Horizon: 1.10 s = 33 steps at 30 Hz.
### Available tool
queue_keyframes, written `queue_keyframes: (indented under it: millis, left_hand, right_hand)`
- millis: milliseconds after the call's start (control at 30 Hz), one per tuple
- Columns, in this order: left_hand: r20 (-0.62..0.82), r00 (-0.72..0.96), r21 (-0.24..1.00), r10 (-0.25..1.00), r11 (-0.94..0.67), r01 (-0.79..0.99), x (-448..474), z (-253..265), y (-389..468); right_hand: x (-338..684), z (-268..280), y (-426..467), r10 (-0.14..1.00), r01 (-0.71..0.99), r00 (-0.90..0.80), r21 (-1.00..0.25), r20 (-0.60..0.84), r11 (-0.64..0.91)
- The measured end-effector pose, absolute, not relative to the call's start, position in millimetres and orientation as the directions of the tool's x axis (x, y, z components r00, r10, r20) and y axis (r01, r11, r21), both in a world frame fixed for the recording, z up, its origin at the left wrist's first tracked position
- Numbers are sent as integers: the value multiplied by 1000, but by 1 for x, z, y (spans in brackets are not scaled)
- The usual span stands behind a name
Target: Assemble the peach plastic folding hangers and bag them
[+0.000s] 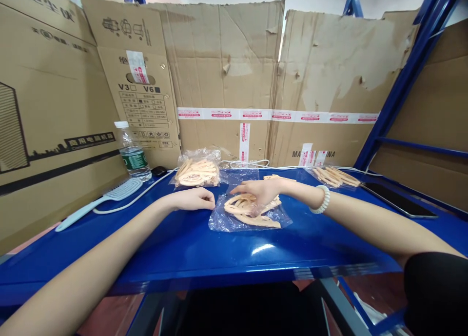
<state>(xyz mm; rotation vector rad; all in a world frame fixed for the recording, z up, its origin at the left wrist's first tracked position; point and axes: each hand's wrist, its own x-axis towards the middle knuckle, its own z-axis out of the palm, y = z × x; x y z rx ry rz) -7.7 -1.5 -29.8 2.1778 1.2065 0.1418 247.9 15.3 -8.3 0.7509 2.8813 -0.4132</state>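
Note:
My left hand (195, 199) rests on the blue table with its fingers curled closed, right at the left edge of a clear plastic bag (219, 221). Whether it pinches the plastic is hidden. Over the middle of that bag, my right hand (258, 193) reaches down onto flat, curved beige pieces (256, 221), which look like wooden parts. Its index finger stretches out to the left; the other fingertips are partly hidden among the pieces. More beige pieces (280, 178) lie just behind my right wrist.
A filled clear bag of beige pieces (197, 172) stands behind my left hand. Farther right lie bagged beige strips (335, 176) and a dark phone or tablet (399, 199). At left are a water bottle (133, 153), a pale hairbrush (106, 198) and a white cable (146, 188). Cardboard (223, 68) walls the back.

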Motion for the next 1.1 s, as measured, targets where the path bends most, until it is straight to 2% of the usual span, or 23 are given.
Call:
queue_keyframes:
  millis: [100, 267, 367, 467, 567, 867, 1100]
  left_hand:
    - [-189, 553, 570, 812, -367, 735, -7, -31, -2]
    - [-134, 492, 540, 860, -353, 764, 0, -36, -3]
    - [-66, 443, 514, 894, -350, 783, 8, -41, -6]
    - [-26, 415, 504, 909, -347, 791, 13, -45, -8]
    - [-15, 403, 503, 915, -342, 794, 15, -48, -8]
    - [-13, 339, 530, 941, -281, 800, 14, -55, -3]
    - [8, 342, 531, 939, -294, 795, 17, -60, 3]
  right_hand:
    - [251, -8, 14, 450, 486, -871, -211, -200, 848]
    - [252, -7, 7, 515, 553, -832, -240, -205, 798]
    - [251, -7, -3, 558, 598, -796, -168, -234, 784]
    - [250, -11, -11, 557, 580, -811, -121, -178, 806]
    - [249, -14, -11, 541, 559, -825, -105, -161, 822]
    - [244, -13, -21, 587, 612, -784, -95, -202, 785]
    - [254, -15, -18, 622, 625, -781, -81, -62, 777]
